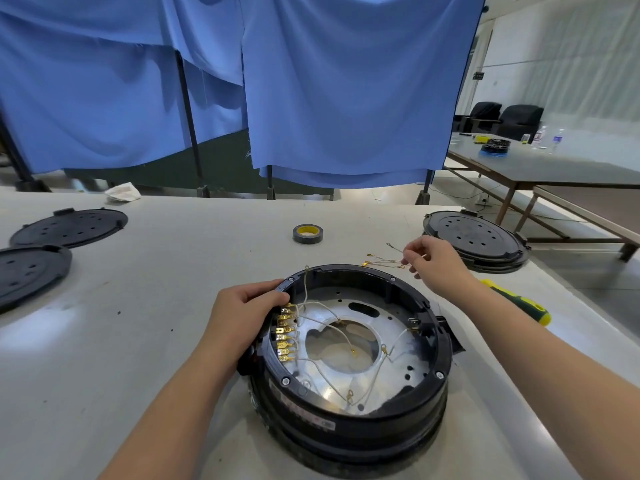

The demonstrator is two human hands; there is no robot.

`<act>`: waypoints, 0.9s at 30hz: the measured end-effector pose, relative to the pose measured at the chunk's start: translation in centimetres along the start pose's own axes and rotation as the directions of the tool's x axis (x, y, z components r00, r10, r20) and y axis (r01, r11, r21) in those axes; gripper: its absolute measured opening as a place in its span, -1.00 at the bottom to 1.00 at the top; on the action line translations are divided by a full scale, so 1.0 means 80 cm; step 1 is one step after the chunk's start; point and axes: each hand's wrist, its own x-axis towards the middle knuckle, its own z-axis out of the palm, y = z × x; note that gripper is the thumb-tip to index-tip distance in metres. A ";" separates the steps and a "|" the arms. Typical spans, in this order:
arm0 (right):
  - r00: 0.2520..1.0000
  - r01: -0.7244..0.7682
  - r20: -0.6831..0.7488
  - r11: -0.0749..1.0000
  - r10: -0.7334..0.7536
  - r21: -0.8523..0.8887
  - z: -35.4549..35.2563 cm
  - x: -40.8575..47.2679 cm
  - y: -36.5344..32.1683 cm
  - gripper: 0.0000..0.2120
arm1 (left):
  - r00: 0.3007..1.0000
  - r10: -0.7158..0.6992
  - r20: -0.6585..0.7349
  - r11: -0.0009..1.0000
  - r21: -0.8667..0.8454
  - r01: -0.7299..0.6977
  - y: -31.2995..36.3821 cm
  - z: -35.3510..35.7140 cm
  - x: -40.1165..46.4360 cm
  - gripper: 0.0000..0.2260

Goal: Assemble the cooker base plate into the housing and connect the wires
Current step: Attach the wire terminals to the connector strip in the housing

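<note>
No text can be read here. The housing point(349, 393) carries a label point(304, 415) on its near outer wall, with red marks and small print too blurred to make out. A small dark sign point(478, 76) hangs on the far wall at the right; its characters are too small to tell. The bottles point(549, 137) on the far table have labels, also illegible. The tape roll point(308, 233) shows a yellow core with no readable print.
</note>
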 end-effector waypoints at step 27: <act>0.840 0.444 0.296 0.890 -0.454 0.106 0.016 -0.140 -0.103 -0.72 | 0.949 0.306 0.072 0.942 0.125 -0.313 0.015 0.009 -0.023 -0.94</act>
